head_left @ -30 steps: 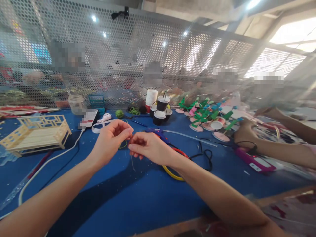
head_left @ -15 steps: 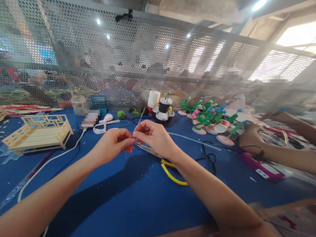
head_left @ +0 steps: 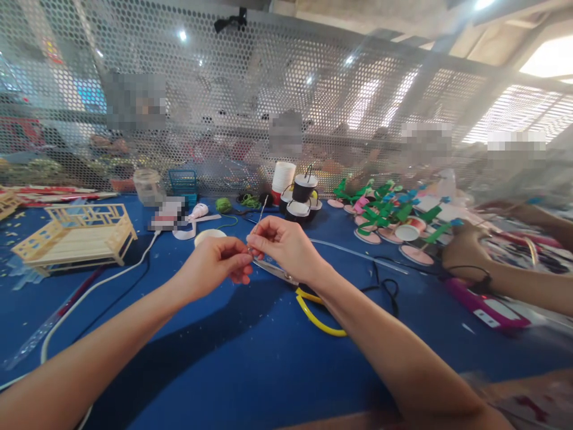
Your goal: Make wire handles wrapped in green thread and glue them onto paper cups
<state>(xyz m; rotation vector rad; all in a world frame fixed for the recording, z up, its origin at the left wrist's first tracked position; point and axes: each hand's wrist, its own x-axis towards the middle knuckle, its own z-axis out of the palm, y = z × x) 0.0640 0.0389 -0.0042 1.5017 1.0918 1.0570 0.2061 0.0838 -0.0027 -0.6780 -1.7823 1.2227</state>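
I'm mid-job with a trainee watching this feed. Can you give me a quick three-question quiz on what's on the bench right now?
1. True or false: the fingers of the left hand and the right hand meet at the foot of a thin wire that sticks upward.
2. Where is the wooden miniature bench relative to the hands? A: to their left. B: to their right. C: directly under them.
3. Fill in: the scissors on the blue table beneath the right hand have ___ handles.
Key: 1 true; 2 A; 3 yellow.
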